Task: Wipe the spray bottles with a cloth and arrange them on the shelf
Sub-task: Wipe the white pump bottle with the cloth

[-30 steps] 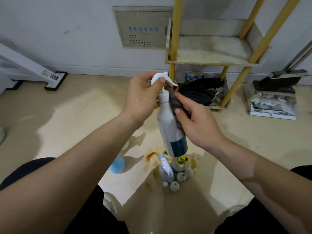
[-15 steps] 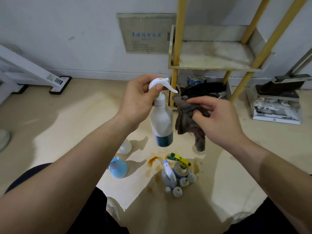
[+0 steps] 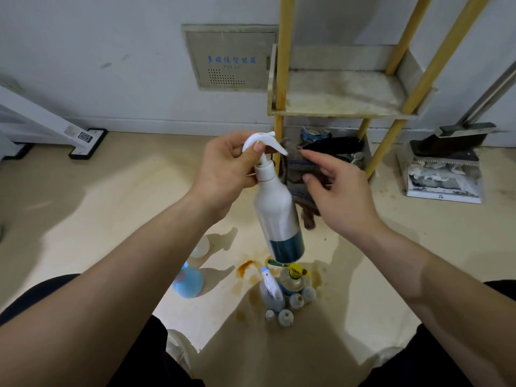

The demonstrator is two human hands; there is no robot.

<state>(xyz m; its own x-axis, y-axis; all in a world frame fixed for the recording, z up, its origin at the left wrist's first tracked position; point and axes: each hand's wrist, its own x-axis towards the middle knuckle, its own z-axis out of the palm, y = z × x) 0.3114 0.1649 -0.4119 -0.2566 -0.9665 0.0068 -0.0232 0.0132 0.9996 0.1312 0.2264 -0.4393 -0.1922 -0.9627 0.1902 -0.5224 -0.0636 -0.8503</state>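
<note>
Head view, room: beige floor (image 3: 111, 208) with brown stains, running up to a pale wall (image 3: 111, 51) that carries a grey metal panel (image 3: 231, 57).
Shelf rack: yellow posts stand against the wall; its upper shelf (image 3: 343, 114) is grimy, and dark bundled items (image 3: 332, 143) sit on the lowest level.
Left hand: the left hand (image 3: 223, 169) grips the spray bottle (image 3: 276, 213) by its neck and white trigger head, with the thumb pressed on the head.
Spray bottle: white with a dark teal band at the base, held in the air in front of the rack's front left post, with its base tilted toward the person.
Right hand: the right hand (image 3: 340, 191) holds the cloth (image 3: 298, 188) with fingers loosely spread and the thumb against the fabric.
Cloth: dark and crumpled, hanging just beside the bottle's right side; whether it touches the bottle cannot be told.
Floor bottles: a cluster of small bottles (image 3: 282, 294) stands on the floor below the held bottle, between the person's knees.
Blue bottle: a round blue bottle (image 3: 187, 283) stands on the floor left of the cluster, apart from it.
Right side: a dustpan and brush (image 3: 446, 146) rest on the floor by the wall, right of the rack.
</note>
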